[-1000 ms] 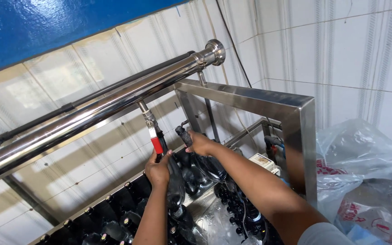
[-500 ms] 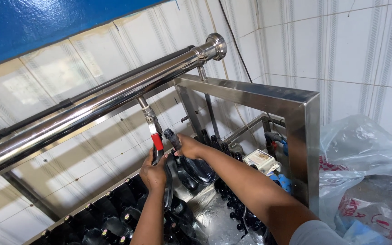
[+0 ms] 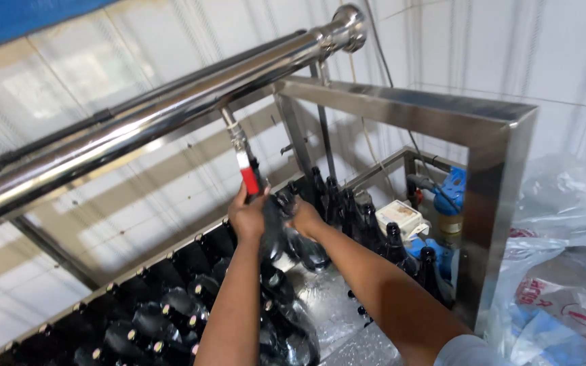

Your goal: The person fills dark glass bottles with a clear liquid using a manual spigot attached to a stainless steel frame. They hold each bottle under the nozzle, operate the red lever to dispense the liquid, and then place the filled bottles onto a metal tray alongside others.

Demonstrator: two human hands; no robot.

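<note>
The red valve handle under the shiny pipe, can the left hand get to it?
Probably yes. The left hand is already right at the red valve handle, with nothing between them; the right hand holds a dark bottle just beside it.

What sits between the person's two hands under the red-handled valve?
In the head view, a dark glass bottle stands between the left hand and right hand, below the red-handled valve.

Steel frame, tiled wall and bagged goods around a bottle rack

A square stainless frame (image 3: 503, 129) stands before the white tiled wall (image 3: 510, 47); inside it sit a blue fitting (image 3: 452, 193), possibly a pump, and a small white box (image 3: 399, 217). Clear plastic bags (image 3: 564, 271) lie to the right, with rows of dark bottles (image 3: 137, 325) racked at lower left.
</note>
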